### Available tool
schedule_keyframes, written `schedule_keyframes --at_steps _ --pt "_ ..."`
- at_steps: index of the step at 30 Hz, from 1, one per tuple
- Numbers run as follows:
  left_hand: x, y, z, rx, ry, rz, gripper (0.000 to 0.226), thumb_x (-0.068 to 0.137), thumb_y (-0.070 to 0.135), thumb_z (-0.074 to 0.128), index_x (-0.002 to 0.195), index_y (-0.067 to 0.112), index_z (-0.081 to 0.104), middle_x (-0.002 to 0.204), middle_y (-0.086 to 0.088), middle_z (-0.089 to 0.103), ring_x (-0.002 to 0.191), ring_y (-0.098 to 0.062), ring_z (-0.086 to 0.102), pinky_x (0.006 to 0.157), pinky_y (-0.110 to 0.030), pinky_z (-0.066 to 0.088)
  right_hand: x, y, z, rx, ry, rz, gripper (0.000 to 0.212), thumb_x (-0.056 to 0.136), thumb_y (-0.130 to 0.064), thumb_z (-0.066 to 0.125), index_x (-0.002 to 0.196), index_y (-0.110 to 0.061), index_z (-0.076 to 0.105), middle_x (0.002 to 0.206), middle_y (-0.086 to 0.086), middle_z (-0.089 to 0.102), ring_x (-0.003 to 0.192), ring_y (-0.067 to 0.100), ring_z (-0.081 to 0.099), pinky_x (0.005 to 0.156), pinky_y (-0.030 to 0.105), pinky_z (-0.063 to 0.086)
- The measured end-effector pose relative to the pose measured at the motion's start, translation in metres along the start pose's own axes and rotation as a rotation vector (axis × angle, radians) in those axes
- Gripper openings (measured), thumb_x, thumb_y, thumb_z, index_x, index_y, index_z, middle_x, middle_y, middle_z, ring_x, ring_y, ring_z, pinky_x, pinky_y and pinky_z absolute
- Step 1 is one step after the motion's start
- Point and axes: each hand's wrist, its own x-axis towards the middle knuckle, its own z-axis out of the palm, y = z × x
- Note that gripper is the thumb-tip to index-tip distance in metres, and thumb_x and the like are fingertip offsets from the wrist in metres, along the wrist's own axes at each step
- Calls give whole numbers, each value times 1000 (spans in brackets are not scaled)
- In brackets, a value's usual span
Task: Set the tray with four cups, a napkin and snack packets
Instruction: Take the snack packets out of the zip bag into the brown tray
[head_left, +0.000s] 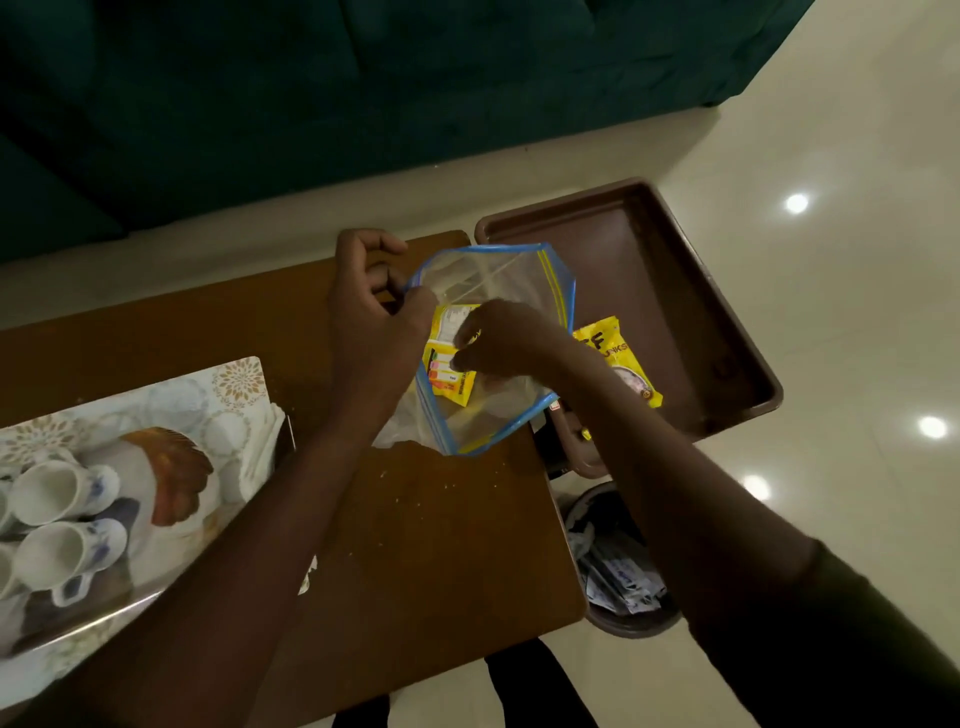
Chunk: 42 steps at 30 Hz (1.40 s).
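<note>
Hands work at a clear blue-edged zip bag (498, 291) on the brown wooden counter (426, 519): left hand (374, 312) pinching its rim, right hand (498, 338) grasping a light, crinkly, likely slippery yellow foil snack packet (449, 364) inside, best taken by an edge.

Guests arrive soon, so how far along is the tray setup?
Partly done. One yellow snack packet already lies in the brown tray. In hand: the left hand holds the zip bag open while the right hand pulls out a second packet. Still left: the cups sit on the patterned tray, and I cannot pick out a napkin with certainty.
</note>
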Motion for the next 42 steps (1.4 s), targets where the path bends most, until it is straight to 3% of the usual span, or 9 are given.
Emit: schedule_keyframes --at_steps 3,8,16,19,25,29,35,38,42 --pt "-1 -3 -1 -8 -7 9 31 78 -1 56 103 13 46 71 -7 52 63 -22 52 56 -29 43 34 6 25 -118 -15 164 38 89 -38 62 111 -6 63 122 15 65 114 30 62 85 32 47" --pt "-9 -10 -4 5 -55 20 33 78 0 58 106 14 46 64 5 49 55 -2 54 53 -10 41 69 27 66 416 182 334 42 81 -35 72 107 -4 62 97 11 65 93 23 63 90 36 53" --pt "-16 -18 -15 29 -20 24 34 75 9 57 106 16 45 66 5 51 57 -1 53 55 -13 44 64 10 66 447 298 211 16 79 -15 66 70 -13 53 71 4 58 81 23 59 64 30 46" --pt "-18 -20 -14 24 14 40 33 77 6 57 106 15 44 66 7 48 55 2 52 52 -10 40 48 -3 47 411 348 140 14 81 -22 61 80 -9 55 87 17 69 85 31 66 75 40 54" --pt "-17 -20 -11 41 46 40 35 79 8 59 109 16 43 70 10 50 60 5 55 55 -9 44 -11 -7 2 448 478 -14 28 78 -26 66 76 1 60 65 12 61 61 21 57 61 34 50" --pt "-17 -19 -4 38 43 39 37 80 7 60 114 6 46 76 13 51 65 7 57 56 -9 43 -44 -6 -34 693 402 -41 18 80 -21 67 65 -14 58 40 -6 49 36 7 45 42 22 39" --pt "-14 -17 0 127 122 5 36 82 -1 59 116 3 47 79 11 52 63 8 55 56 -9 44 -74 29 -102 1111 454 -111 10 70 -18 56 69 -11 50 61 17 35 53 27 37 54 28 32" --pt "-11 -15 3 124 121 11 33 82 -2 56 110 12 45 77 8 51 63 0 54 57 -13 43 -80 74 -126 1204 467 -19 12 85 -14 50 95 -10 43 91 25 29 78 36 32 72 36 36" --pt "-10 -14 14 108 74 22 36 81 1 55 107 20 40 75 -5 54 62 -9 53 59 -28 45 -64 134 -122 899 700 293 19 80 -12 60 64 -10 50 62 13 44 47 19 41 49 24 34"
